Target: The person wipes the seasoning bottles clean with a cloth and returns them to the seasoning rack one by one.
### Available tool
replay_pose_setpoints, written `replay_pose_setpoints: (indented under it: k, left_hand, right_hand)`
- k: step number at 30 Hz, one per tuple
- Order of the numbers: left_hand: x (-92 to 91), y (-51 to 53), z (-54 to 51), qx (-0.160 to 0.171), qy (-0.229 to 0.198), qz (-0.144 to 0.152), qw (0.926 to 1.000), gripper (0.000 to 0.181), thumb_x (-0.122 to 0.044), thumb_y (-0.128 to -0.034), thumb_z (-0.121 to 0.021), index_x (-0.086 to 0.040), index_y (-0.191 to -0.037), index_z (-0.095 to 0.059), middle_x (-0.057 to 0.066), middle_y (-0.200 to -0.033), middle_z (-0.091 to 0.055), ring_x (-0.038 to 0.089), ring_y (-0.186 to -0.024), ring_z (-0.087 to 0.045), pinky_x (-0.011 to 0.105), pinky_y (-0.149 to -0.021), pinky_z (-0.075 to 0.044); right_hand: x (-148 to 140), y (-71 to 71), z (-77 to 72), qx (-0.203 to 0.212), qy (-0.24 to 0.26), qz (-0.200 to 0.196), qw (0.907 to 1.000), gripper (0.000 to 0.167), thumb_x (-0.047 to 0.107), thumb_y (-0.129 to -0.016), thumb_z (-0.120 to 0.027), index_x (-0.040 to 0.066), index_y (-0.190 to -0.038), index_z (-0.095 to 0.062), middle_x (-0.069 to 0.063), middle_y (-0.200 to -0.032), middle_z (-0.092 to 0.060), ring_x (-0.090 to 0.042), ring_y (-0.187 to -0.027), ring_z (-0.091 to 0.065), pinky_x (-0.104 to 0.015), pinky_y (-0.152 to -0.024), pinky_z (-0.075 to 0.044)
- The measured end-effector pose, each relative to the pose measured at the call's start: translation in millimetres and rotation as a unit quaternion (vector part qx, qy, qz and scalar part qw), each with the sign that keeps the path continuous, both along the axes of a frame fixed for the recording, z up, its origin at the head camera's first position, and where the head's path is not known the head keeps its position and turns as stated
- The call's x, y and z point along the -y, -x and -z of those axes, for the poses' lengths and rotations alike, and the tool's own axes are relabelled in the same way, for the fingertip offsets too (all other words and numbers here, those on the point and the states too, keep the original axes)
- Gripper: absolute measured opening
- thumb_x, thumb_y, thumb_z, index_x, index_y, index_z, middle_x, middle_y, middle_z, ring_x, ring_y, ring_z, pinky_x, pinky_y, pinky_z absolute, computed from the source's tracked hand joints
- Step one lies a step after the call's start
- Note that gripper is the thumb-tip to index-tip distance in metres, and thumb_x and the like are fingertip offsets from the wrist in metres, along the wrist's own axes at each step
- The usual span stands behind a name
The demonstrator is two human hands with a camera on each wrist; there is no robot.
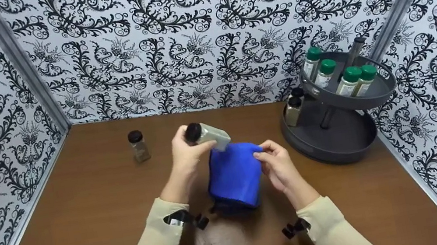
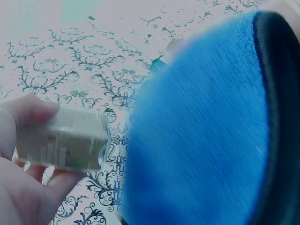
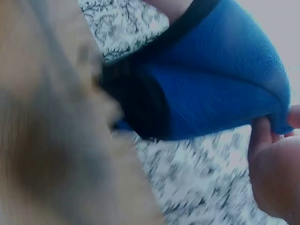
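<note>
Booth [image 1: 24,66] with patterned walls [image 1: 197,50]

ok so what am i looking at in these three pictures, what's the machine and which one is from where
There's no machine: these are a person's two bare hands. The wide picture is taken from the head, looking forward and down; the other two come from the left wrist and the right wrist. The left hand holds a tilted jar with a black lid, and the right hand pinches the edge of a blue cloth. On the brown table, another black-lidded jar stands to the left. To the right is a two-level rack, with four green-lidded jars on top and two black-lidded ones below.
</note>
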State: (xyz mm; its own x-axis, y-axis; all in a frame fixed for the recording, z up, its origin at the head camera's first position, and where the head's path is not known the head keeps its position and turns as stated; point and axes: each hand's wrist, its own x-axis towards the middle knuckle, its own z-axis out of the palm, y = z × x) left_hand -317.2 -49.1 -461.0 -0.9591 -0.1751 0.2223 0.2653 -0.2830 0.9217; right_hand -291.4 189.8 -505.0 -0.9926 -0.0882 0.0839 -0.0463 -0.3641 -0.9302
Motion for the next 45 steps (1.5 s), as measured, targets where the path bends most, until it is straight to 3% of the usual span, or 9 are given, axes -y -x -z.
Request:
replay_pose_setpoints:
  k: [3,6,11,14,20,25,30,38,45]
  left_hand:
    - [0.0,1.5,-1.4,0.017,0.002,-0.017,0.9997,0.044,0.017,-0.0630,-0.083,-0.007,-0.092,-0.060,-0.001,-0.090,-0.070,0.012,-0.086,-0.066,0.023,-0.077,-0.057]
    - [-3.1,2.1,0.2,0.026,0.009,-0.021,0.9994,0.044,0.017,-0.0629,-0.083,-0.008,-0.091,-0.059,0.000,-0.090,-0.070,0.013,-0.087,-0.065,0.023,-0.077,-0.057]
    - [-13.6,0.8,7.7,0.031,0.013,-0.020,0.9992,0.045,0.017,-0.0612,-0.083,-0.008,-0.089,-0.058,0.000,-0.088,-0.068,0.013,-0.086,-0.065,0.023,-0.076,-0.056]
    - [-23.1,-0.8,14.1,0.029,0.017,-0.015,0.9993,0.046,0.019,-0.0596,-0.081,-0.008,-0.087,-0.056,-0.001,-0.085,-0.067,0.012,-0.083,-0.064,0.022,-0.074,-0.056]
    - [-45.2,-5.9,25.4,0.021,0.067,-0.001,0.9975,0.046,0.017,-0.0567,-0.082,-0.006,-0.089,-0.058,-0.001,-0.086,-0.066,0.012,-0.084,-0.063,0.022,-0.075,-0.055]
    - [-61.5,-7.5,25.6,0.004,0.135,0.000,0.9908,0.046,0.013,-0.0572,-0.083,-0.003,-0.096,-0.064,0.005,-0.095,-0.070,0.015,-0.090,-0.064,0.027,-0.083,-0.054]
    - [-90.7,-7.1,20.1,-0.030,0.174,0.022,0.9840,0.045,0.007,-0.0613,-0.087,-0.002,-0.101,-0.068,0.009,-0.099,-0.074,0.013,-0.089,-0.064,0.029,-0.085,-0.055]
    - [-161.7,17.8,6.7,-0.046,0.183,0.074,0.9791,0.045,0.008,-0.0616,-0.085,-0.002,-0.101,-0.068,0.003,-0.090,-0.071,0.007,-0.077,-0.061,0.022,-0.072,-0.056]
    - [-207.4,41.8,11.2,-0.023,0.211,0.059,0.9754,0.038,0.005,-0.0623,-0.082,-0.009,-0.093,-0.066,-0.006,-0.080,-0.062,0.005,-0.072,-0.055,0.019,-0.066,-0.049]
  right_hand:
    - [-15,16.7,20.4,0.049,-0.104,0.023,0.9931,0.020,-0.015,-0.087,-0.066,0.005,-0.092,-0.065,0.004,-0.074,-0.067,-0.007,-0.062,-0.060,-0.020,-0.057,-0.050]
    - [-31,29.3,37.2,0.072,-0.235,0.047,0.9683,0.018,-0.013,-0.084,-0.070,-0.005,-0.099,-0.066,0.001,-0.073,-0.068,-0.007,-0.060,-0.060,-0.020,-0.054,-0.049]
    - [-55,38.3,40.2,0.060,-0.412,0.046,0.9078,0.030,0.001,-0.086,-0.078,-0.007,-0.115,-0.071,-0.011,-0.086,-0.076,-0.011,-0.068,-0.069,-0.023,-0.059,-0.057]
    - [-70,40.1,29.0,-0.008,-0.486,0.062,0.8716,0.031,0.009,-0.087,-0.078,-0.002,-0.116,-0.074,-0.013,-0.093,-0.080,-0.013,-0.074,-0.072,-0.024,-0.068,-0.058]
    - [-109,45.0,12.4,-0.159,-0.552,0.221,0.7879,0.022,0.011,-0.085,-0.080,0.008,-0.107,-0.080,-0.011,-0.099,-0.081,-0.033,-0.094,-0.076,-0.048,-0.088,-0.057]
    - [-136,49.8,17.7,-0.124,-0.631,0.205,0.7376,0.044,0.020,-0.090,-0.081,0.005,-0.130,-0.072,-0.025,-0.125,-0.073,-0.050,-0.118,-0.066,-0.061,-0.105,-0.049]
    - [-148,50.3,26.6,-0.068,-0.668,0.160,0.7232,0.044,0.022,-0.098,-0.075,0.005,-0.138,-0.068,-0.025,-0.137,-0.069,-0.050,-0.125,-0.064,-0.062,-0.108,-0.050]
    - [-161,51.4,28.6,-0.045,-0.658,0.202,0.7239,0.029,0.015,-0.100,-0.071,0.006,-0.127,-0.074,-0.021,-0.127,-0.076,-0.047,-0.116,-0.069,-0.061,-0.100,-0.053]
    - [-166,48.7,30.2,-0.064,-0.642,0.213,0.7334,0.015,0.009,-0.097,-0.071,0.001,-0.108,-0.078,-0.021,-0.107,-0.079,-0.044,-0.102,-0.073,-0.058,-0.092,-0.057]
